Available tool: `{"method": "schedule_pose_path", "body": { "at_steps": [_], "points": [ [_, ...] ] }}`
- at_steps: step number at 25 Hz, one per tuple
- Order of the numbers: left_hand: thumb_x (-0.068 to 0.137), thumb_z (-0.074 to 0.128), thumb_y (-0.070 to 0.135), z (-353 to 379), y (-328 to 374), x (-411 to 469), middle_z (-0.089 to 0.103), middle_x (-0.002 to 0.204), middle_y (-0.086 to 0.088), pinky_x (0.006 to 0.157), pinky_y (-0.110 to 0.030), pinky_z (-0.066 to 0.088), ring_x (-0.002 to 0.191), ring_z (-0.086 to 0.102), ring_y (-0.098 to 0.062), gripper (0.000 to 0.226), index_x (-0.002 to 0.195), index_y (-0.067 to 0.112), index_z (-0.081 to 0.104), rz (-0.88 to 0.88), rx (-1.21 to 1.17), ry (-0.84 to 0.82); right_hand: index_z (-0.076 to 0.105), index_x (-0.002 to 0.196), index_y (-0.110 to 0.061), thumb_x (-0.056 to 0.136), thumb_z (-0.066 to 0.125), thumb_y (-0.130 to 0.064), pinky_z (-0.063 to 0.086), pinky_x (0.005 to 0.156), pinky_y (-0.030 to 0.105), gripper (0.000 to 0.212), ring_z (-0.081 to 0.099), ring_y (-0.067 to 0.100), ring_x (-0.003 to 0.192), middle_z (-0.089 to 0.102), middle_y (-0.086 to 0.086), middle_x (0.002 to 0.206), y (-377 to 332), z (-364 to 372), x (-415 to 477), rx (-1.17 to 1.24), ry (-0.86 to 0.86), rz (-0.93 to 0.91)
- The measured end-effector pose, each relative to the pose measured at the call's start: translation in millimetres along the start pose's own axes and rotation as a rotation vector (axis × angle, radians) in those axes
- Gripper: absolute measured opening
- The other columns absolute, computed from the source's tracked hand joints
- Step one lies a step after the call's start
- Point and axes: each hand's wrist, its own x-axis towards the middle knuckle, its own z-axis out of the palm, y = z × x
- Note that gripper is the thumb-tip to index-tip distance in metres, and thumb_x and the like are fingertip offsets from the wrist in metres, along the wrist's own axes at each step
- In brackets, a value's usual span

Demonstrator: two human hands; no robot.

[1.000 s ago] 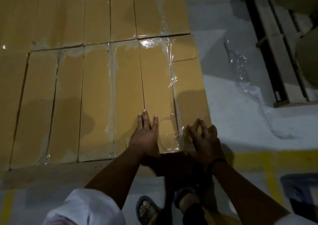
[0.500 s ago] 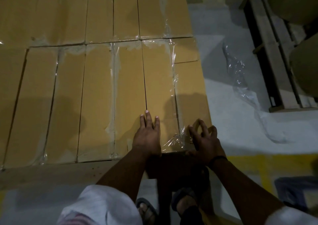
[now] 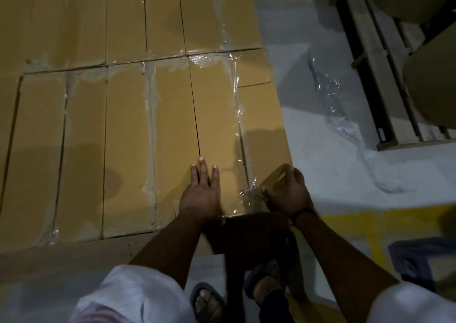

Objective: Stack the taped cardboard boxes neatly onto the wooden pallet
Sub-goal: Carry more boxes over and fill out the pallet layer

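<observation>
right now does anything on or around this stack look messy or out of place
Yes: the clear film sticks up in a crumpled tuft at the near corner of the end box, by the right hand. A loose sheet of plastic wrap also lies crumpled on the floor to the right of the stack.

A pale grey floor [image 3: 320, 154] is spreading out to the right, and a crumpled strip of clear plastic film [image 3: 341, 120] is lying on it, trailing from far to near. Beyond the film a spare pallet [image 3: 392, 125] is sitting on the floor, carrying large brown rounded shapes [image 3: 430, 88] (too cropped to identify). A yellow painted line [image 3: 370, 224] is running across the near right, with a dark blue object [image 3: 419, 258] lying beside it. At the bottom edge, two dark sandals [image 3: 207, 300] are standing on the floor.
</observation>
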Motion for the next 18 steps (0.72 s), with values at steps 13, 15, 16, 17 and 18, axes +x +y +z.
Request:
{"method": "schedule_pose_path", "body": {
  "at_steps": [13, 15, 16, 17, 18],
  "points": [
    [0.071, 0.084, 0.061, -4.8, 9.3, 2.7, -0.043, 0.154, -0.023, 0.119, -0.054, 0.029, 0.146, -0.031, -0.047, 0.148, 0.156, 0.014, -0.027, -0.027, 0.008, -0.034, 0.006, 0.158, -0.017, 0.08, 0.075, -0.047, 0.047, 0.105, 0.044, 0.109, 0.052, 0.04, 0.123, 0.01, 0.01, 0.157, 3.6, -9.1, 15.7, -0.317, -0.262, -0.029],
    [0.069, 0.085, 0.06, -14.5, 9.2, 0.9, -0.038, 0.159, -0.019, 0.118, -0.055, 0.031, 0.15, -0.026, -0.044, 0.146, 0.159, 0.018, -0.022, -0.034, -0.027, -0.055, 0.008, 0.158, -0.018, 0.082, 0.072, -0.048, 0.044, 0.107, 0.046, 0.104, 0.044, 0.041, 0.132, 0.011, 0.012, 0.161, 2.8, -17.7, 19.5, -0.367, -0.297, -0.015],
    [0.069, 0.084, 0.062, -21.8, 7.6, -1.7, -0.032, 0.163, -0.017, 0.118, -0.054, 0.031, 0.153, -0.02, -0.042, 0.143, 0.161, 0.019, -0.017, -0.039, -0.056, -0.055, 0.011, 0.158, -0.019, 0.084, 0.069, -0.048, 0.042, 0.109, 0.048, 0.098, 0.036, 0.041, 0.138, 0.011, 0.011, 0.162, -2.2, -23.1, 18.3, -0.403, -0.301, -0.001],
    [0.07, 0.082, 0.065, -29.2, 5.4, -5.5, -0.025, 0.166, -0.016, 0.12, -0.052, 0.028, 0.155, -0.014, -0.039, 0.14, 0.162, 0.02, -0.013, -0.04, -0.081, -0.039, 0.016, 0.157, -0.021, 0.085, 0.065, -0.047, 0.04, 0.11, 0.05, 0.091, 0.029, 0.04, 0.142, 0.012, 0.01, 0.163, -9.0, -26.8, 14.0, -0.437, -0.293, -0.003],
    [0.07, 0.079, 0.069, -36.0, 2.7, -11.0, -0.018, 0.169, -0.015, 0.122, -0.05, 0.025, 0.157, -0.009, -0.037, 0.137, 0.163, 0.021, -0.009, -0.039, -0.095, -0.006, 0.02, 0.156, -0.022, 0.087, 0.062, -0.046, 0.039, 0.111, 0.051, 0.084, 0.024, 0.038, 0.145, 0.011, 0.008, 0.164, -17.8, -30.2, 6.4, -0.465, -0.275, -0.028]
  ]
}}
